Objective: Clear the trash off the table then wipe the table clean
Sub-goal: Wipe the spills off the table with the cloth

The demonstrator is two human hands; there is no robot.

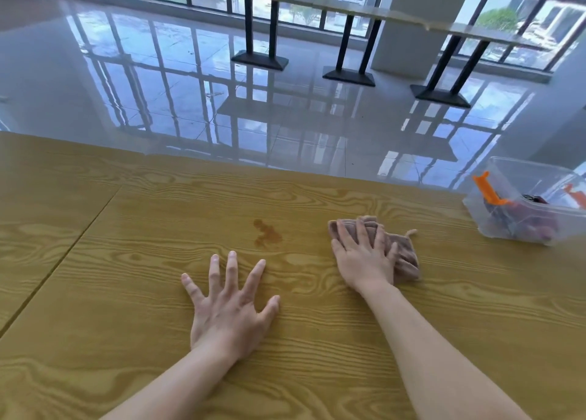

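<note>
Our left hand lies flat on the table, palm down, fingers spread wide, gripping nothing; forearm runs back toward bottom-left. Our right hand is also flat, fingers extended, pressing down on a crumpled pinkish-brown cloth, not clenched around it. The cloth looks soft, terry-like, bunched in folds, w/ a small tag or corner sticking out at its far right. Between the hands, a bit farther from us, sits a brownish liquid stain, irregular blotch, apart from the cloth and from the left fingertips. Table top is yellow wood-grain laminate w/ a seam running diagonally at left. At the far right edge stands a clear plastic bin, rectangular w/ rounded corners, orange clips on it, holding dark crumpled trash. No readable writing or brand anywhere. Beyond, glossy tiled floor.
</note>
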